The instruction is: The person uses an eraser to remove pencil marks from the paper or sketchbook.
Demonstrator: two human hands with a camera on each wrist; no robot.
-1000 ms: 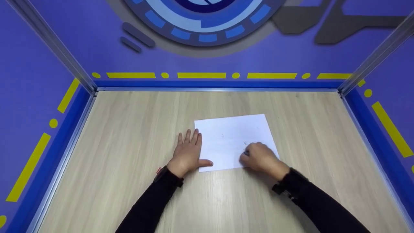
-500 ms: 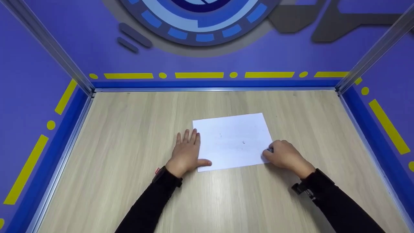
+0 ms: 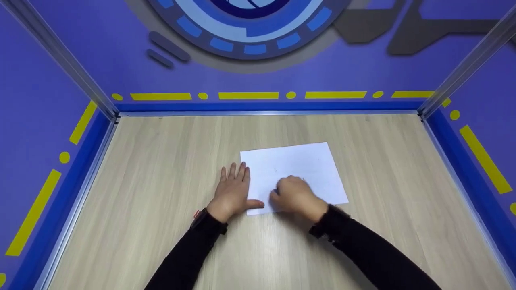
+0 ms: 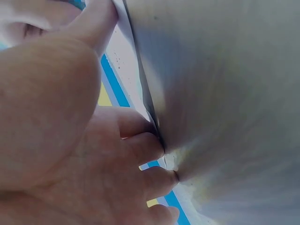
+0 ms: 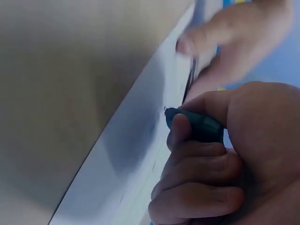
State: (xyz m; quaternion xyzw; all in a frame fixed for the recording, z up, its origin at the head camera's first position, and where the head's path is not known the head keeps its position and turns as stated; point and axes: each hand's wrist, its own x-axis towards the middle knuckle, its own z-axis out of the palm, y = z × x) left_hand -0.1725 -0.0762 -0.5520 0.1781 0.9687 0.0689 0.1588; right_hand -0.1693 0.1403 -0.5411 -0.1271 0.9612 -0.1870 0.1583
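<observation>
A white sheet of paper [image 3: 290,161] lies slightly turned on the table, with a few small dark crumbs on it. My left hand [image 3: 233,191] rests flat along its left edge, fingers straight and spread and the thumb across the near corner. In the left wrist view that hand [image 4: 93,154] is seen from the palm side. My right hand [image 3: 296,197] is over the lower middle of the paper. It pinches a dark green eraser [image 5: 199,124] between thumb and fingers, its rounded tip at the paper, with a crumb by the tip. In the head view the right hand mostly hides the eraser.
The wood-grain table [image 3: 169,169] is bordered by blue-purple printed wall panels [image 3: 250,82] with yellow dashes at the back and both sides. Metal rails [image 3: 270,113] run along the table's edges.
My right hand with the eraser first slid right to the paper's right edge, then swept back left, close to the left thumb. The left hand stays in place on the paper.
</observation>
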